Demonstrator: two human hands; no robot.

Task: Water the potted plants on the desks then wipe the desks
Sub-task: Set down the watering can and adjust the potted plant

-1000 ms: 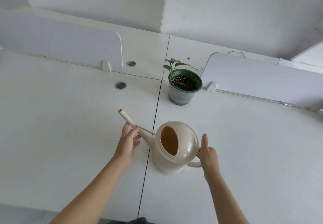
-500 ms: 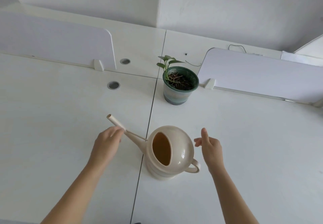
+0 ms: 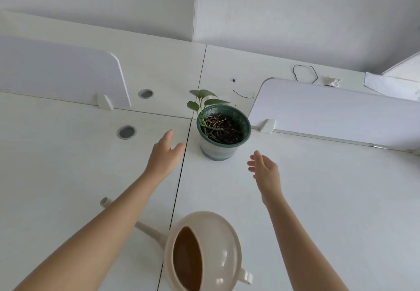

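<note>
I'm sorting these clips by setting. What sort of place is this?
Most likely an open-plan office. White desks stand edge to edge, split by low divider screens, with round cable holes in the tops. A potted plant and a watering can stand on one desk.

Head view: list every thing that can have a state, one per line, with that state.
Watering can: upright on the desk, released, fill opening uncovered.
Potted plant: upright on the desk, untouched, soil dark.
Left hand: open, empty, left of the pot.
Right hand: open, empty, right of the pot.
Desk: bare where visible; I see no spill.
</note>
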